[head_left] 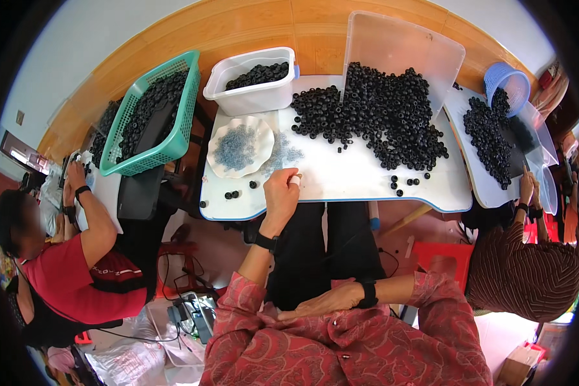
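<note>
My left hand (280, 197) is closed over the front edge of the white table (341, 186), its fingers curled together. Something pale shows by its thumb and fingertips; whether it is a wrapping or a held thing, I cannot tell. Just beyond this hand lies a scatter of small clear bluish pieces (283, 154), beside a scalloped white plate (264, 132) heaped with more of them. My right hand (321, 301) lies flat across my lap with its fingers stretched out, holding nothing. A large heap of small black ring-shaped parts (386, 116) covers the table's far right.
A white tub (254, 98) of black parts stands at the back, with a clear plastic bin (405, 48) tipped behind the heap. Loose black parts (233, 195) dot the front edge. A green basket (151, 157) is at left. People work at both sides, one in a red shirt (83, 276).
</note>
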Motion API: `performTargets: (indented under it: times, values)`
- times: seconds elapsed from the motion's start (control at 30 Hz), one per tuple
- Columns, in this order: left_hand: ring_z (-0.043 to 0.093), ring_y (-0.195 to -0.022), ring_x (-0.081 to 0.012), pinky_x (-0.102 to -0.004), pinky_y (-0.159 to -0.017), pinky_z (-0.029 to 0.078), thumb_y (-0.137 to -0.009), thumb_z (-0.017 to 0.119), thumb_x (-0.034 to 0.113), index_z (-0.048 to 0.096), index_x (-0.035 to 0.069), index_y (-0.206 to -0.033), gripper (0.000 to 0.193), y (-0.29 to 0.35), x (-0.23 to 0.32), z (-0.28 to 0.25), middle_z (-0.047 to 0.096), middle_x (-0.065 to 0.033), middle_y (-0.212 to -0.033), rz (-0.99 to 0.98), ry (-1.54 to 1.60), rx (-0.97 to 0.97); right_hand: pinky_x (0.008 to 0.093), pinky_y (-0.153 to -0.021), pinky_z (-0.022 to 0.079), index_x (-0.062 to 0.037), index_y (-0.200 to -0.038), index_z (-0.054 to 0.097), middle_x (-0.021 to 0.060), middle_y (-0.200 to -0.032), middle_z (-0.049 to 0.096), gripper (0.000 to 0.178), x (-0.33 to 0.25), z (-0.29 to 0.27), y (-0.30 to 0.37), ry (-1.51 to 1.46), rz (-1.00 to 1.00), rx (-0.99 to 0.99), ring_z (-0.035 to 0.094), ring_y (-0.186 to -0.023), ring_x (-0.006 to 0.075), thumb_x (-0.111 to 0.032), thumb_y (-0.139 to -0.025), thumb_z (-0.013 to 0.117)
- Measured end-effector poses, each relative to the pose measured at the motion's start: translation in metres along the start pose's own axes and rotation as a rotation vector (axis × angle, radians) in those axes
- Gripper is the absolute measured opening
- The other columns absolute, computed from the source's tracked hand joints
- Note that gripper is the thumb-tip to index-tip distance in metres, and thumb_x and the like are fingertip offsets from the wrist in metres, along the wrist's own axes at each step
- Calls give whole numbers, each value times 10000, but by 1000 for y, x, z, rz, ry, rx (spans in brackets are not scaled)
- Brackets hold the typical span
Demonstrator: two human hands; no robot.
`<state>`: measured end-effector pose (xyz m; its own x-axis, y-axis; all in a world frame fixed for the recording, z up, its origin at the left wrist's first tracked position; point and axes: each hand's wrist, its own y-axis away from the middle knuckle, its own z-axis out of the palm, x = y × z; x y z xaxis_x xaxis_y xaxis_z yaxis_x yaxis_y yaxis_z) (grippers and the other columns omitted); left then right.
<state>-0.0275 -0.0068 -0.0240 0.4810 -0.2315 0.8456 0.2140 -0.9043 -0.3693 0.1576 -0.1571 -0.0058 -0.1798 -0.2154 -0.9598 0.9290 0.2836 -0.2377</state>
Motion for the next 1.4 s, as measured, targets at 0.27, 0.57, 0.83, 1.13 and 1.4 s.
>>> performTargets:
  times: [0.27,0.57,0.83,1.13,1.4]
  values:
    - [626,-776,-353,-464,-702,514,-805,636,18,690,10,-1093,293,-8,14,8,608,-174,-862,87,-221,74,384,-1245,135,-53,-1592,125,92,-1674,102,649,2,-5,7,22,-116,-20,148,-1533,244,-461,-1088,165]
    - [626,-798,-407,-496,-696,522,-815,642,48,693,42,-1124,313,-16,15,13,589,-195,-881,101,-444,54,372,-1227,188,-53,-1592,147,120,-1660,167,596,-28,-8,7,149,21,-3,231,-1509,232,-394,-1103,166]
    - [641,-762,-417,-497,-655,544,-820,647,45,641,45,-1034,214,-14,7,20,599,-195,-923,111,-412,147,395,-862,525,23,-1318,477,234,-1118,658,391,-66,-51,14,444,436,475,667,-999,334,-204,-1002,522]
    - [652,-767,-415,-509,-675,537,-839,635,80,678,60,-1011,179,-18,15,19,601,-178,-947,30,-466,63,506,-832,526,92,-1163,585,306,-995,667,319,-26,-51,65,833,767,1048,651,-941,465,-116,-922,565]
    - [658,-742,-424,-510,-663,537,-885,583,86,676,90,-1007,153,-17,18,21,578,-156,-983,-24,-492,49,458,-789,542,75,-1097,623,243,-959,670,230,-33,-54,52,905,507,1152,660,-875,428,-67,-925,566]
